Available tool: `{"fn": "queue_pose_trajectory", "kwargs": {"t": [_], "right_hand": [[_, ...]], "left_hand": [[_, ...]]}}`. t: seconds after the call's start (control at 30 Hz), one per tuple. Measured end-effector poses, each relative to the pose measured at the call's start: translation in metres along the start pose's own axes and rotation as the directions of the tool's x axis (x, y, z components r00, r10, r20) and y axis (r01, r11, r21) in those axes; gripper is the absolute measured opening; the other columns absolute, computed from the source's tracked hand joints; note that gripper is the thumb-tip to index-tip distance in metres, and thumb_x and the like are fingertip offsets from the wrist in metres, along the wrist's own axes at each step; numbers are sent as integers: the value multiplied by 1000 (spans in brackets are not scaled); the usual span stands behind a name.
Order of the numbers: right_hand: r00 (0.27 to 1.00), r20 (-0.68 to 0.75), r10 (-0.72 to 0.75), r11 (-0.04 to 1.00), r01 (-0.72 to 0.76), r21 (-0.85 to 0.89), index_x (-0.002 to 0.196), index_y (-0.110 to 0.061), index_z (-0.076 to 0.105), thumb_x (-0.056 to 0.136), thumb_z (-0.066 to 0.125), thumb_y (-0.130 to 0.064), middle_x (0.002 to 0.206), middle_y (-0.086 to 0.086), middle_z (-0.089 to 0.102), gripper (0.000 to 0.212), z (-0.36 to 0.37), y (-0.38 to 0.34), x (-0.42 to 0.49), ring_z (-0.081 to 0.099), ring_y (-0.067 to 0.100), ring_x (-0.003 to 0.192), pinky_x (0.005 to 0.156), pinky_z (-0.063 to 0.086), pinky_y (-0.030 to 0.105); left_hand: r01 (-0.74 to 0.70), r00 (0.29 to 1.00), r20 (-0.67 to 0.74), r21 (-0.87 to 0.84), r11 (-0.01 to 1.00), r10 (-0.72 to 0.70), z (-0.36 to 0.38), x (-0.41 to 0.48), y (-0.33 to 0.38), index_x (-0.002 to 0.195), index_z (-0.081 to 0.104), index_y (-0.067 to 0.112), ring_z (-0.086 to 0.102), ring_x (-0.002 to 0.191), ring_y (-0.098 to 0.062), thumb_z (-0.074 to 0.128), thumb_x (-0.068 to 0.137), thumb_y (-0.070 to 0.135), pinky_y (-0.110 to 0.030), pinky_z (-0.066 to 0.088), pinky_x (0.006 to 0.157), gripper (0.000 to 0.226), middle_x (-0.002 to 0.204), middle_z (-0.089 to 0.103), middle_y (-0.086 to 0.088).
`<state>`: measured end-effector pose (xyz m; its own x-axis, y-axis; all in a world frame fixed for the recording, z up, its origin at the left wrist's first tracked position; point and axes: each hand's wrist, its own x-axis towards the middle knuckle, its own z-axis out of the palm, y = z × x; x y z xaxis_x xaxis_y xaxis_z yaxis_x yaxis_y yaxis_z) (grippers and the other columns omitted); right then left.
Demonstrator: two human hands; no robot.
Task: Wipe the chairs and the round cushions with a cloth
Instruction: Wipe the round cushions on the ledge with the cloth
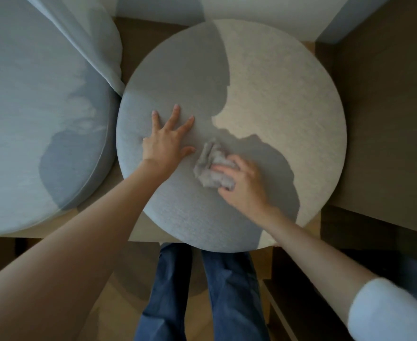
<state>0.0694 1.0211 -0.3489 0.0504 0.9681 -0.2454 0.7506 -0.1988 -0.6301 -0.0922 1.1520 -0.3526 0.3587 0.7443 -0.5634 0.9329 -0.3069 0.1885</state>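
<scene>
We work on 1 of 2 round pads. Our left hand (164, 141), fingers spread, presses flat on the thick, felt-like grey cushion (264, 94). Just to its right, our right hand (244, 185) clutches a crumpled grey cloth (211, 166) against the fabric. We judge the job about midway at best: the second cushion (30, 119), left of the left hand, and the smooth wooden chair seat (99, 200) probably await wiping.

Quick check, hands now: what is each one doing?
Left hand: open, fingers spread flat on the round cushion.
Right hand: holding the crumpled cloth against the cushion.
</scene>
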Motion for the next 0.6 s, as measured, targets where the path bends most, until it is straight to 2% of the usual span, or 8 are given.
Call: {"fn": "queue_pose_trajectory", "kwargs": {"t": [0.1, 0.2, 0.23, 0.3, 0.37, 0.43, 0.53, 0.6], "right_hand": [[986, 145, -78, 996, 72, 46, 100, -17, 76, 62, 79, 0, 103, 13, 65, 42, 8, -2, -51, 60, 35, 86, 78, 52, 42], [957, 270, -103, 994, 91, 57, 100, -18, 76, 64, 79, -4, 102, 10, 64, 39, -11, 4, -46, 59, 29, 89, 78, 52, 44], [963, 245, -111, 993, 100, 56, 104, -16, 74, 66, 79, -4, 104, 11, 63, 40, -21, 8, -36, 59, 29, 91, 79, 53, 44], [994, 95, -57, 998, 54, 31, 117, -17, 67, 72, 76, -7, 114, 13, 59, 48, -42, 17, -7, 58, 28, 101, 85, 52, 44], [993, -81, 89, 996, -86, 35, 128, -26, 58, 78, 71, -11, 129, 12, 48, 53, -65, 28, 33, 48, 27, 118, 99, 44, 36], [973, -177, 148, 989, -148, 13, 132, -29, 54, 82, 67, -13, 135, 12, 39, 54, -82, 38, 80, 39, 28, 124, 104, 34, 29], [960, -181, 215, 977, -214, 27, 139, -26, 46, 90, 60, -18, 138, 13, 35, 51, -88, 42, 144, 35, 32, 127, 108, 23, 26], [960, -156, 233, 971, -239, -16, 140, -26, 46, 91, 57, -18, 138, 15, 37, 51, -73, 37, 160, 38, 34, 124, 106, 22, 25]], "left_hand": [[13, 999, 47, -27, 1000, -11, -7, 0, 4, 150, 6, 41, -11, 145, -38, 53, 93, 45, -62, 40, 98, 74, 160, -12, 8], [17, 997, 71, -51, 999, -13, -11, -1, 5, 150, 8, 40, -13, 145, -38, 55, 93, 41, -64, 38, 100, 74, 160, -12, 8], [18, 998, 68, -51, 999, -14, -12, -2, 5, 150, 9, 40, -12, 145, -38, 55, 93, 41, -64, 38, 100, 74, 160, -11, 8], [15, 998, 57, -43, 999, -13, -12, -2, 4, 150, 10, 41, -11, 145, -37, 56, 93, 41, -63, 39, 100, 74, 160, -10, 9], [13, 998, 65, -42, 999, -10, -12, -1, 2, 150, 9, 42, -11, 145, -36, 56, 93, 41, -61, 40, 100, 74, 160, -11, 9], [6, 998, 70, -41, 999, -4, -10, 0, 1, 150, 7, 42, -12, 145, -36, 55, 93, 42, -58, 43, 99, 75, 160, -12, 8], [4, 998, 70, -22, 1000, -3, -9, 4, -1, 150, 5, 43, -10, 145, -38, 54, 92, 45, -51, 48, 93, 76, 159, -13, 8], [5, 997, 81, -19, 1000, -3, -10, 5, -2, 150, 5, 43, -8, 145, -38, 55, 91, 45, -52, 48, 93, 77, 160, -12, 8]]}}
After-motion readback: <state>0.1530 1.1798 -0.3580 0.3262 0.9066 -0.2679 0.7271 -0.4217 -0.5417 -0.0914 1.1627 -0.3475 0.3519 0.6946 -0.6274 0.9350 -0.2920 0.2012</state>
